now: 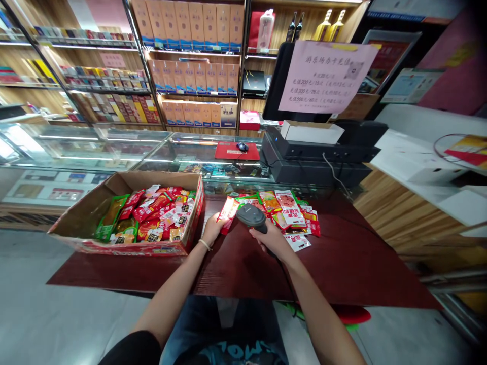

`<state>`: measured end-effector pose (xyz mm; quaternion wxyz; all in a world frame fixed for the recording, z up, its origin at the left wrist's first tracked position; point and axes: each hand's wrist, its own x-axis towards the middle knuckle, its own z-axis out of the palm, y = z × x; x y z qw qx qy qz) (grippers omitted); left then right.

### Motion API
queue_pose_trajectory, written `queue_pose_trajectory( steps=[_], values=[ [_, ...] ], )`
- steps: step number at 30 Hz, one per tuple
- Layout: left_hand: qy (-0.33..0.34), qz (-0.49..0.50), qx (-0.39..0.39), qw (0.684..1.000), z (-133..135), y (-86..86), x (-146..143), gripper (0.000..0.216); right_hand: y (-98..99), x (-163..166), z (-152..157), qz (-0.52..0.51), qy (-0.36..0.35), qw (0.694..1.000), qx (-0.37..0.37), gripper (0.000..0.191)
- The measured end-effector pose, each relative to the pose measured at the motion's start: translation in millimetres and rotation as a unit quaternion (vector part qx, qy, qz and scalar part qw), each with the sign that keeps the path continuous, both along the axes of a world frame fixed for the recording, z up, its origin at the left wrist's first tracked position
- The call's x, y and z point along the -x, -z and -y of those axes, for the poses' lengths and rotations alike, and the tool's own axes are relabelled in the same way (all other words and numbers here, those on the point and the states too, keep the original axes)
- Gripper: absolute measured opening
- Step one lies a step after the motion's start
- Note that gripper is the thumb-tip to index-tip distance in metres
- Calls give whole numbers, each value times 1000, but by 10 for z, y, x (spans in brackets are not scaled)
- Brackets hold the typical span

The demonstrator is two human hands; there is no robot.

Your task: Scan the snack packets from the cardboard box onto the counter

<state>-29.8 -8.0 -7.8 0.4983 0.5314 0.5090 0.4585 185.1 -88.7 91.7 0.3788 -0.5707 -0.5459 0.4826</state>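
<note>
My left hand [212,229] grips a red snack packet [227,212] and holds it tilted up above the dark red table [342,268]. My right hand [271,239] is wrapped round the handle of a grey barcode scanner [251,217], whose head sits right beside the packet. A pile of colourful snack packets [289,213] lies on the table just beyond the scanner. To the left stands an open cardboard box [91,213] with several more red and green packets inside.
A black till machine [315,157] with a white box and a pink paper notice stands behind the pile. Glass display counters [114,147] run across the back, with stocked shelves behind. A white counter [418,157] lies at the right.
</note>
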Motion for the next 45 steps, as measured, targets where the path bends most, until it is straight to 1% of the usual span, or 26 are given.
queue_pose_trajectory(
  steps=[4, 6, 8, 11, 13, 15, 17, 20, 23, 25, 27, 30, 33, 36, 38, 40, 42, 45],
  values=[
    [-9, 56, 5, 998, -6, 28, -51, 50, 64, -94, 5, -33, 8, 999, 6, 40],
    [-2, 60, -12, 998, -45, -17, -126, 51, 68, -174, 20, -56, 27, 998, -2, 36],
    [10, 32, -52, 998, -124, -120, -249, 47, 60, -292, 38, -84, 61, 995, -15, 33],
    [30, -57, -131, 989, -306, -340, -533, 41, 47, -543, 68, -132, 134, 981, -37, 32],
    [65, -145, -189, 969, -443, -485, -782, 40, 36, -738, 96, -160, 179, 969, -54, 33],
    [111, -239, -239, 934, -570, -596, -1063, 42, 20, -928, 134, -177, 211, 959, -70, 34],
    [150, -308, -273, 899, -672, -654, -1359, 44, 1, -1093, 178, -185, 232, 952, -76, 36],
    [187, -359, -292, 866, -778, -649, -1766, 46, -5, -1281, 235, -195, 244, 947, -74, 39],
    [223, -372, -283, 856, -842, -590, -2042, 41, 37, -1403, 258, -201, 250, 944, -70, 41],
    [237, -368, -285, 853, -863, -557, -2129, 38, 69, -1450, 256, -205, 254, 943, -66, 42],
    [238, -364, -296, 850, -867, -543, -2148, 40, 81, -1466, 246, -209, 256, 942, -65, 43],
    [233, -367, -310, 846, -839, -564, -2093, 43, 45, -1434, 229, -217, 252, 941, -66, 43],
    [222, -376, -317, 842, -769, -627, -1982, 40, -27, -1347, 220, -216, 243, 943, -71, 42],
    [198, -364, -314, 854, -658, -725, -1816, 40, -97, -1223, 222, -207, 245, 945, -69, 43],
    [180, -346, -313, 866, -564, -817, -1665, 39, -145, -1118, 225, -201, 237, 948, -66, 42],
    [162, -330, -314, 875, -461, -940, -1477, 37, -199, -992, 221, -194, 213, 955, -72, 40],
    [141, -317, -315, 883, -355, -1097, -1252, 35, -259, -840, 201, -189, 182, 961, -86, 37],
    [109, -298, -320, 893, -216, -1377, -846, 33, -338, -569, 129, -181, 137, 969, -96, 35]
  ],
)
